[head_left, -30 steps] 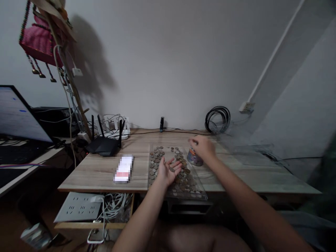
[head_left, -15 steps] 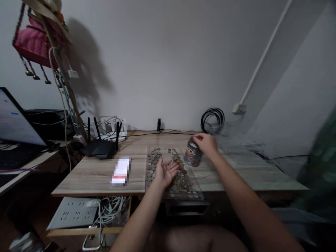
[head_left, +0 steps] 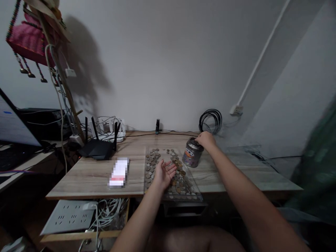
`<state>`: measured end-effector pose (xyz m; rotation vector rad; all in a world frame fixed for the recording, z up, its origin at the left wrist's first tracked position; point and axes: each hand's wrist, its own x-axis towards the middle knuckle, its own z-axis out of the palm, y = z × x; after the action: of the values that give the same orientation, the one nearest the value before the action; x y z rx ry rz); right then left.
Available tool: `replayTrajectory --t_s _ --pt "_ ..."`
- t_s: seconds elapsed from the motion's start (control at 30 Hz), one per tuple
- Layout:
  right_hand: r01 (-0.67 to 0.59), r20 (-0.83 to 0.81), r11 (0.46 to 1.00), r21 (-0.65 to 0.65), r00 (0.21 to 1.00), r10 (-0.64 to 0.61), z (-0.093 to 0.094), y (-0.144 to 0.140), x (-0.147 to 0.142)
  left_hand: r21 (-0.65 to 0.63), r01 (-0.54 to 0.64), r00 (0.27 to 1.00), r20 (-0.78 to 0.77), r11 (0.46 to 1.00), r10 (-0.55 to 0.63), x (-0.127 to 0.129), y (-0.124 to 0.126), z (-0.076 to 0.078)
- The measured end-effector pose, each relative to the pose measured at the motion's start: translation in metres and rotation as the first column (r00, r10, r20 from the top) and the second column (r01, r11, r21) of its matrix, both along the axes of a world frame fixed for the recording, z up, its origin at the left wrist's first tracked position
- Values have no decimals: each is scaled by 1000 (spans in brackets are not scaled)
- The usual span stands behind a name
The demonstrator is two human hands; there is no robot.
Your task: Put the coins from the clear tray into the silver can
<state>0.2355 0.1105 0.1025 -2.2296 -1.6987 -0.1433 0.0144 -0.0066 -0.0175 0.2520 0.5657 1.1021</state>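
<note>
My left hand [head_left: 165, 174] hovers palm up, fingers spread, above many loose coins [head_left: 181, 182], and no object shows in its palm. The coins, silver and brassy, lie scattered on a clear plastic sheet or shallow tray [head_left: 197, 194]. Just right of them stands a round printed tin [head_left: 192, 156], upright, with a metal top. My right hand [head_left: 206, 140] is at the far right of the tin's rim, its fingers pinched together. Whatever is between those fingertips, if anything, is too small and dark to make out.
Left of the coins lies a lit phone [head_left: 119, 172], its screen blurred out. A black router [head_left: 98, 148] with antennas stands behind it. A coiled black cable [head_left: 210, 120] rests by the wall. Below the desk edge, an open drawer [head_left: 86, 236] holds a power strip and cables.
My right hand has shifted slightly right on the tin, so more of its metal top shows. My left hand keeps its open pose. The whole view has turned slightly.
</note>
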Motion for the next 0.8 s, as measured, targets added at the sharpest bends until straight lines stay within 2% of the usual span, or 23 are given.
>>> replayTrajectory --t_s 0.17,0.43,0.5,0.57,0.63,0.7,0.73,0.8 --pt "-8 49 999 -51 999 10 4 1 0 -12 -10 1000 -24 1000 9 -1 0 1" --pt "24 91 1000 -5 996 -23 0 -1 -10 -5 -4 999 -52 1000 4 1 1 -2" --pt "48 102 999 -1 994 -48 1 -4 -14 1 -39 995 -93 999 39 0 0 -1" --pt "41 117 998 46 992 -46 1 -13 -20 73 -129 968 -208 989 141 -4 -2 1" --pt "-63 134 988 138 990 45 -8 -28 -28 233 -196 893 -358 952 272 -14 -5 4" --pt "-295 130 948 123 951 279 -30 -46 -39 428 -159 796 -478 890 372 -27 -8 5" --pt "-437 106 898 55 897 430 -46 -55 -45 516 -110 749 -518 849 412 -33 -8 4" --pt "-677 14 724 -129 729 684 -82 -69 -59 608 24 648 -614 793 451 -40 -9 -1"
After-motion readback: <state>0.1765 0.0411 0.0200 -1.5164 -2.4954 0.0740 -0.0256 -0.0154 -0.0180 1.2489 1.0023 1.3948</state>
